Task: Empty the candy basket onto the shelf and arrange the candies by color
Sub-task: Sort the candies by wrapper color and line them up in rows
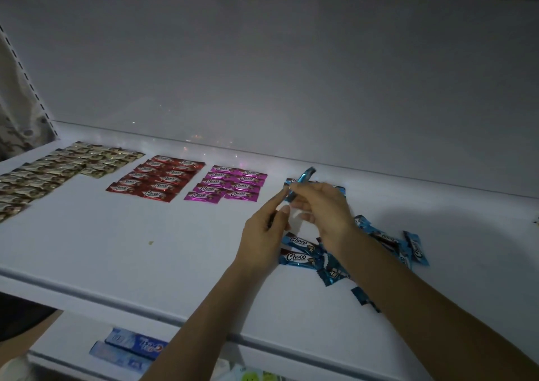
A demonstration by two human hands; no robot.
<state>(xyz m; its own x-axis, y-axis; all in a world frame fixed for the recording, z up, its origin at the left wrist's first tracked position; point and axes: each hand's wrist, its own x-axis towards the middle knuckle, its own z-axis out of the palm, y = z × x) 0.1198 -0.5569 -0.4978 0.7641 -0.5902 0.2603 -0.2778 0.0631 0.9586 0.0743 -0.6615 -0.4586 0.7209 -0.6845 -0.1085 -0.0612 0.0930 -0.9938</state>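
One blue candy (303, 178) pinched in R hand (323, 211), L hand (262, 234) touching its lower end (grip unclear), held over shelf (145, 249) beside pink block (230, 186): rec. flatten wrapper, lay logo-up, match block spacing, then draw from loose blue pile (303, 259).

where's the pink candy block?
Head view: the pink candy block lies mid-left on the shelf, between the red block on its left and the raised blue candy on its right.
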